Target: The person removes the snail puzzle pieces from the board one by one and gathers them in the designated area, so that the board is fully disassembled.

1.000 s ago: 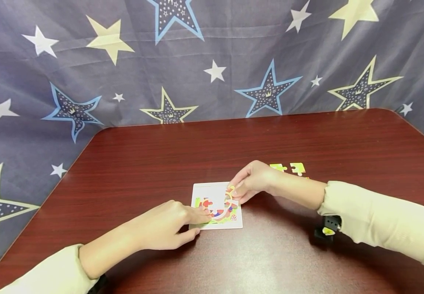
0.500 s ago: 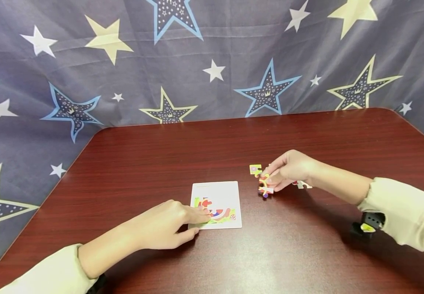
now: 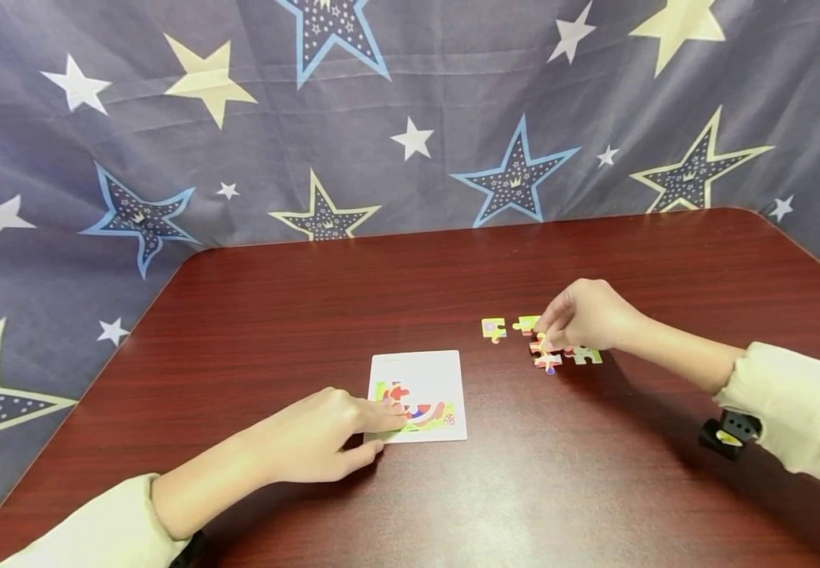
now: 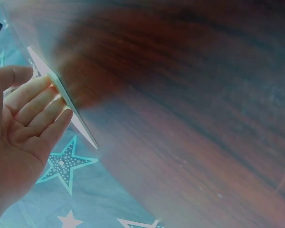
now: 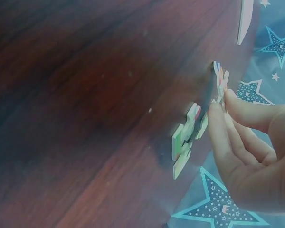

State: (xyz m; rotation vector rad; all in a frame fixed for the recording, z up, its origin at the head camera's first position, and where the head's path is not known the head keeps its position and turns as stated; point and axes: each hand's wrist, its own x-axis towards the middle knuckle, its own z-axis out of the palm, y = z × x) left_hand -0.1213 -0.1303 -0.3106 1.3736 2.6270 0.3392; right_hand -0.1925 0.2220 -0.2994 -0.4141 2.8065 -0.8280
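A white puzzle board (image 3: 424, 371) lies on the table with several colourful jigsaw pieces set in its lower part. My left hand (image 3: 331, 434) rests on its left side, fingers stretched over the picture. The left wrist view shows those straight fingers (image 4: 42, 107) along the board's edge. Farther right, my right hand (image 3: 590, 315) pinches a red, yellow and white jigsaw piece (image 3: 546, 360) between thumb and fingers. In the right wrist view the pinched piece (image 5: 220, 78) stands edge-on beyond the fingertips. Part of it is hidden by the fingers.
Loose jigsaw pieces lie around the right hand: a yellow-green one with a purple spot (image 3: 492, 328), another yellow-green one (image 3: 526, 324), and a pale green one (image 3: 587, 356). The dark red wooden table (image 3: 324, 308) ends at a grey star-patterned cloth (image 3: 253, 142).
My right hand has lifted the jigsaw piece off the board and carried it right and back to the loose pieces. The left hand has stayed on the board.
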